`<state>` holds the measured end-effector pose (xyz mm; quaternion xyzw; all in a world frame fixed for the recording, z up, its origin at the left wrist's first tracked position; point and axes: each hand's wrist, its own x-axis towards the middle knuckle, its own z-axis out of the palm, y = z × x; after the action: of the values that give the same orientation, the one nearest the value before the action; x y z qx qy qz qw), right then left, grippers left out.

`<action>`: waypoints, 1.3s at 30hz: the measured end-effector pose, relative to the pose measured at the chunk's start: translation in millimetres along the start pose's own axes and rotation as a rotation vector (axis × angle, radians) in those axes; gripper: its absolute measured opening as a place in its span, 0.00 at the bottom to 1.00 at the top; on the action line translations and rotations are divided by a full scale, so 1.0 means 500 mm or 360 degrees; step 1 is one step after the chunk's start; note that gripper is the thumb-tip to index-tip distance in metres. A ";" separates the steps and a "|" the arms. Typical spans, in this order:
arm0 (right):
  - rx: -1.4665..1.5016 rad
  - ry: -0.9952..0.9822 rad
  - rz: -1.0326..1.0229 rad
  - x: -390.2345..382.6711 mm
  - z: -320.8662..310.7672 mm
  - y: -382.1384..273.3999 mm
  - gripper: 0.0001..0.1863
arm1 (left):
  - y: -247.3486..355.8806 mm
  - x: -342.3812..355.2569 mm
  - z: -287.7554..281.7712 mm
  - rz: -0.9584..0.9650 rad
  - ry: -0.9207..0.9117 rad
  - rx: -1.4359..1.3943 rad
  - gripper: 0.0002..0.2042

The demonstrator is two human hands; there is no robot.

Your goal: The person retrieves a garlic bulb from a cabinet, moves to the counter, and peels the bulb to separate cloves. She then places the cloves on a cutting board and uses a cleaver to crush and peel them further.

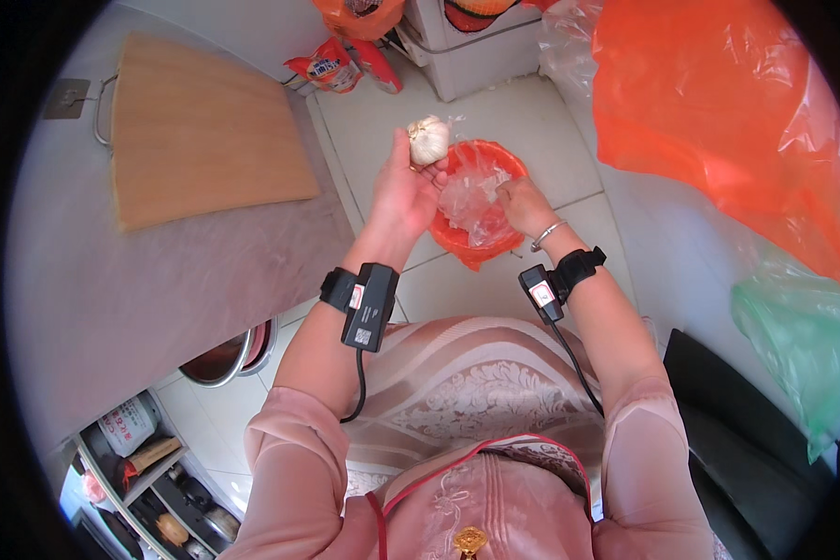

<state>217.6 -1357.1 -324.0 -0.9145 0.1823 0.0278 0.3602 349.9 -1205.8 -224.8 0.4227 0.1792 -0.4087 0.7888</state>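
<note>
A whole white garlic bulb (429, 141) rests in my left hand (407, 194), its fingers curled under and round it. Below and to the right of the bulb stands a round bin lined with an orange-red bag (469, 259). Crumpled clear plastic (476, 198) lies inside it. My right hand (526, 207) is over the bin's right rim, fingers closed in a pinch close to the plastic. What those fingers hold, if anything, is hidden. A bracelet is on my right wrist.
A wooden board (210, 135) hangs on the left. Large orange (709, 93) and green (798, 336) plastic bags hang at the right. Packets (329, 67) and a white cabinet (471, 61) stand at the back. Shelves (154, 467) with jars are at lower left.
</note>
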 end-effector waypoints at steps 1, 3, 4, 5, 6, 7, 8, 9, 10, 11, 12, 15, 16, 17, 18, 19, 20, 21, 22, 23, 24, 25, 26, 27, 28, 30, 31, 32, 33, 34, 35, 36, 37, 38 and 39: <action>-0.0131 -0.0061 0.0036 0.005 -0.005 -0.001 0.12 | 0.010 -0.013 0.003 -0.0008 -0.0044 0.0019 0.21; -0.0036 0.0068 0.0055 0.002 -0.019 -0.015 0.11 | 0.025 -0.043 0.006 -0.0021 -0.0139 0.0076 0.21; -0.0024 0.0122 0.0091 -0.003 -0.027 -0.027 0.10 | 0.026 -0.055 0.008 -0.0031 -0.0121 0.0073 0.21; 0.0063 0.0159 0.0102 -0.009 -0.035 -0.041 0.10 | 0.025 -0.067 0.007 -0.0042 -0.0101 0.0070 0.21; 0.0128 0.0201 0.0100 -0.014 -0.044 -0.053 0.09 | 0.021 -0.074 0.006 -0.0045 -0.0094 0.0069 0.22; 0.0182 0.0247 0.0115 -0.019 -0.054 -0.065 0.09 | 0.016 -0.081 0.005 -0.0056 -0.0063 0.0057 0.21; 0.0177 0.0230 0.0153 -0.024 -0.061 -0.074 0.08 | 0.008 -0.085 0.001 -0.0065 -0.0038 0.0041 0.21; 0.0162 0.0209 0.0211 -0.029 -0.066 -0.082 0.07 | 0.001 -0.086 -0.002 -0.0083 0.0005 0.0026 0.21; 0.0162 0.0176 0.0245 -0.031 -0.071 -0.086 0.06 | -0.006 -0.084 -0.004 -0.0102 -0.0016 0.0038 0.21; 0.0126 0.0092 0.0295 -0.033 -0.074 -0.089 0.06 | -0.011 -0.084 -0.006 -0.0124 -0.0017 0.0053 0.20; 0.0105 0.0007 0.0315 -0.036 -0.075 -0.090 0.07 | -0.014 -0.084 -0.009 -0.0137 -0.0023 0.0074 0.20; 0.0096 -0.0067 0.0158 -0.034 -0.074 -0.090 0.08 | -0.017 -0.083 -0.007 -0.0077 -0.0030 0.0165 0.19; 0.0091 -0.0097 0.0114 -0.031 -0.075 -0.091 0.09 | -0.015 -0.084 -0.005 -0.0069 -0.0011 0.0212 0.18; 0.0187 -0.0067 0.0046 -0.029 -0.077 -0.093 0.09 | -0.013 -0.085 -0.003 -0.0044 -0.0033 0.0253 0.17; 0.0273 -0.0071 0.0022 -0.026 -0.083 -0.098 0.09 | -0.011 -0.085 0.000 -0.0021 -0.0057 0.0291 0.17; 0.0326 -0.0110 0.0075 -0.023 -0.090 -0.105 0.08 | -0.009 -0.086 0.003 -0.0007 -0.0077 0.0300 0.16; 0.0632 -0.0055 0.0067 -0.020 -0.100 -0.116 0.08 | -0.006 -0.087 0.005 0.0007 -0.0094 0.0310 0.15; 0.0911 -0.0028 0.0132 -0.020 -0.113 -0.127 0.08 | -0.007 -0.091 0.010 0.0028 -0.0114 0.0327 0.15; 0.1195 -0.0008 0.0246 -0.023 -0.126 -0.141 0.07 | -0.010 -0.095 0.015 0.0053 -0.0108 0.0365 0.14; 0.1299 0.0031 0.0208 -0.031 -0.140 -0.156 0.08 | -0.012 -0.101 0.020 0.0078 -0.0103 0.0402 0.14; 0.1405 0.0066 0.0220 -0.044 -0.151 -0.172 0.09 | -0.013 -0.106 0.023 0.0115 -0.0112 0.0438 0.14; 0.1538 0.0106 0.0153 -0.056 -0.159 -0.189 0.10 | -0.013 -0.111 0.026 0.0100 -0.0085 0.0483 0.15; 0.1528 0.0112 0.0253 -0.067 -0.162 -0.205 0.11 | -0.014 -0.117 0.030 0.0100 -0.0074 0.0524 0.15; 0.1545 0.0122 0.0270 -0.076 -0.162 -0.219 0.11 | -0.015 -0.123 0.032 0.0099 -0.0050 0.0563 0.16; 0.1578 0.0124 0.0213 -0.082 -0.162 -0.229 0.12 | -0.018 -0.129 0.034 0.0096 -0.0094 0.0555 0.16; 0.1715 -0.0008 0.0390 -0.084 -0.163 -0.239 0.13 | -0.023 -0.138 0.038 0.0088 -0.0153 0.0536 0.16; 0.1779 -0.0073 0.0478 -0.087 -0.164 -0.241 0.13 | -0.022 -0.141 0.038 0.0089 -0.0210 0.0547 0.16; 0.1726 -0.0074 0.0395 -0.086 -0.164 -0.242 0.13 | -0.020 -0.142 0.037 0.0087 -0.0265 0.0560 0.15; 0.1663 -0.0064 0.0347 -0.085 -0.167 -0.240 0.14 | -0.019 -0.144 0.037 0.0093 -0.0325 0.0576 0.15; 0.1568 -0.0058 0.0374 -0.085 -0.169 -0.239 0.14 | -0.018 -0.144 0.035 0.0081 -0.0314 0.0592 0.15; 0.1576 -0.0040 0.0247 -0.085 -0.172 -0.237 0.14 | -0.018 -0.144 0.034 0.0079 -0.0306 0.0608 0.15; 0.1555 -0.0032 0.0196 -0.085 -0.176 -0.236 0.14 | -0.018 -0.143 0.032 0.0087 -0.0307 0.0611 0.15; 0.1535 -0.0031 0.0117 -0.085 -0.178 -0.235 0.15 | -0.017 -0.141 0.031 0.0122 -0.0285 0.0695 0.15; 0.1541 -0.0062 0.0146 -0.086 -0.181 -0.235 0.15 | -0.017 -0.138 0.031 0.0167 -0.0272 0.0769 0.15; 0.1546 -0.0101 0.0146 -0.084 -0.183 -0.235 0.15 | -0.017 -0.136 0.030 0.0211 -0.0257 0.0842 0.15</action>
<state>212.4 -1326.2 -172.5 -0.6305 0.2033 -0.0166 0.7489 301.4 -1187.0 -177.6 0.5908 -0.0252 -0.4210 0.6878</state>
